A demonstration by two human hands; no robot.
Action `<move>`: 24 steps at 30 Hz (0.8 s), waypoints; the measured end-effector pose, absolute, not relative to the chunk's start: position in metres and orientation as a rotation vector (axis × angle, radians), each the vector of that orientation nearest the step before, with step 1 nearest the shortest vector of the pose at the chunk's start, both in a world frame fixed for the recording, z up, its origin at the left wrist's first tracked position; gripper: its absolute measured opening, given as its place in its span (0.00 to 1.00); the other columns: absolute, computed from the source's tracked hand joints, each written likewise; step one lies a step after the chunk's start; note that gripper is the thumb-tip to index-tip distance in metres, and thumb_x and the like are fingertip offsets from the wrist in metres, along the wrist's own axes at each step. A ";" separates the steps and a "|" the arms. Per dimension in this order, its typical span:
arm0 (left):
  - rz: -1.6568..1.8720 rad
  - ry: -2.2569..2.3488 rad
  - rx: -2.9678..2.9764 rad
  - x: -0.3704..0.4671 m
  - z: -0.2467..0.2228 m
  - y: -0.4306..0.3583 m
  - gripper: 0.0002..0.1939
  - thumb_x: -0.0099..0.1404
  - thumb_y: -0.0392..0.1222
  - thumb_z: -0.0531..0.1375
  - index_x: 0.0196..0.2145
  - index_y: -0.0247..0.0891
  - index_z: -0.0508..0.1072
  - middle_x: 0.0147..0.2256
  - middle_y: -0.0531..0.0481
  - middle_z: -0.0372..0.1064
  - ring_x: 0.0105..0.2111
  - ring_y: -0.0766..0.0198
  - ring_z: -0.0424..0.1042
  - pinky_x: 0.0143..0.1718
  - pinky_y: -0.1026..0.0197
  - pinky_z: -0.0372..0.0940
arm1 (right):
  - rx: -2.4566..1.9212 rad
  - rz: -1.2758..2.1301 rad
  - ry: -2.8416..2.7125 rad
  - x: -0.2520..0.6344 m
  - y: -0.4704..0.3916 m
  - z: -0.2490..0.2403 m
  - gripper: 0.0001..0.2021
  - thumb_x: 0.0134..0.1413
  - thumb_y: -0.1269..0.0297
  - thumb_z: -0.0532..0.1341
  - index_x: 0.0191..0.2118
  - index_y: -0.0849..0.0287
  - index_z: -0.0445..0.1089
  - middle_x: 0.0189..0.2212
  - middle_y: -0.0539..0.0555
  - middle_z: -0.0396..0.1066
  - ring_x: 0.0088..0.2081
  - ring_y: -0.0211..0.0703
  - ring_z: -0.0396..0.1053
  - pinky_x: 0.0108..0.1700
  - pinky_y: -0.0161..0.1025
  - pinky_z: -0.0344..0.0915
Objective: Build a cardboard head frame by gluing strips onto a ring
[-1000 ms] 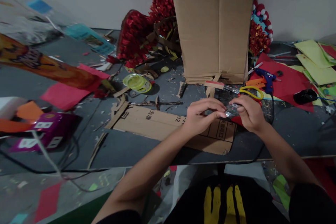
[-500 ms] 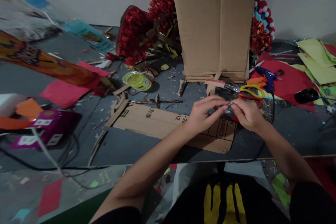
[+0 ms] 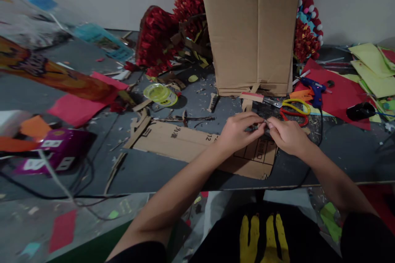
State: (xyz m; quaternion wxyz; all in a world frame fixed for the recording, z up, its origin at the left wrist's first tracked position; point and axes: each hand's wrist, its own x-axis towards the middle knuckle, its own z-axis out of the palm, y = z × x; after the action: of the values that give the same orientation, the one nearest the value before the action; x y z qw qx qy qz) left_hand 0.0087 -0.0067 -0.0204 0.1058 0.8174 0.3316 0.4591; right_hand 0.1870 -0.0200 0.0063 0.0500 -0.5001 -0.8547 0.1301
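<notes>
My left hand (image 3: 242, 131) and my right hand (image 3: 286, 133) meet fingertip to fingertip above a flat piece of printed cardboard (image 3: 175, 141). Both are closed in a pinch around something small and greyish, too tiny and too covered to name. Just beyond the fingers lie scissors (image 3: 296, 106) with one yellow and one red handle. A narrow cardboard strip with a red edge (image 3: 252, 97) lies by the blades. Behind them a tall cardboard box (image 3: 253, 28) stands upright on the grey table.
A blue glue gun (image 3: 315, 89) rests on red paper (image 3: 342, 102) to the right, near a black container (image 3: 360, 111). At left are a yellow-green tub (image 3: 160, 94), an orange tube (image 3: 52, 70) and a purple box (image 3: 64, 148) with cables. Cardboard scraps litter the table.
My hands have shifted very slightly left, still pinched together. The grey glint between the fingertips shows less than before. Nothing else on the table has moved.
</notes>
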 end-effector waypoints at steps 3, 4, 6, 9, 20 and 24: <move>1.310 1.036 2.532 0.008 -0.024 -0.005 0.07 0.63 0.37 0.57 0.30 0.36 0.75 0.28 0.49 0.76 0.28 0.68 0.74 0.30 0.68 0.69 | -1.606 0.332 -2.651 0.184 -0.021 0.008 0.15 0.60 0.66 0.45 0.42 0.60 0.67 0.28 0.57 0.76 0.26 0.45 0.69 0.26 0.38 0.43; 1.280 1.060 2.573 0.008 -0.026 -0.005 0.08 0.63 0.37 0.56 0.30 0.36 0.75 0.28 0.49 0.76 0.28 0.68 0.74 0.30 0.68 0.69 | -1.628 0.305 -2.666 0.183 -0.021 0.008 0.15 0.60 0.65 0.45 0.42 0.60 0.67 0.28 0.57 0.76 0.26 0.46 0.70 0.26 0.38 0.43; 1.199 1.106 2.646 0.008 -0.028 -0.006 0.09 0.64 0.37 0.55 0.30 0.36 0.75 0.29 0.48 0.76 0.29 0.67 0.74 0.31 0.68 0.69 | -1.659 0.258 -2.692 0.181 -0.022 0.008 0.15 0.60 0.65 0.46 0.42 0.60 0.68 0.28 0.57 0.76 0.27 0.46 0.71 0.26 0.38 0.43; 1.106 1.177 2.739 0.009 -0.030 -0.008 0.09 0.64 0.36 0.54 0.30 0.35 0.75 0.30 0.47 0.76 0.29 0.66 0.74 0.30 0.67 0.69 | -1.675 0.227 -2.697 0.178 -0.022 0.007 0.14 0.61 0.64 0.46 0.41 0.59 0.68 0.29 0.57 0.76 0.28 0.46 0.72 0.26 0.38 0.42; 1.147 1.171 2.886 0.012 -0.026 -0.011 0.11 0.68 0.36 0.51 0.35 0.31 0.73 0.31 0.45 0.76 0.28 0.64 0.75 0.27 0.65 0.68 | -1.739 0.360 -2.597 0.174 -0.024 0.008 0.13 0.61 0.66 0.46 0.40 0.60 0.67 0.27 0.56 0.75 0.27 0.46 0.72 0.26 0.38 0.40; 1.161 1.160 2.906 0.013 -0.026 -0.011 0.12 0.68 0.35 0.51 0.34 0.30 0.73 0.31 0.44 0.76 0.27 0.62 0.75 0.25 0.63 0.68 | -1.720 0.397 -2.581 0.173 -0.025 0.011 0.15 0.62 0.66 0.45 0.40 0.61 0.67 0.27 0.58 0.75 0.29 0.49 0.73 0.26 0.39 0.41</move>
State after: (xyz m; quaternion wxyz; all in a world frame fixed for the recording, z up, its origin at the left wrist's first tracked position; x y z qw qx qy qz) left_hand 0.0128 -0.0114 -0.0256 -0.0980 0.8665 0.3460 0.3463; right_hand 0.1731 -0.0251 0.0105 0.0072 -0.5502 -0.8253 0.1270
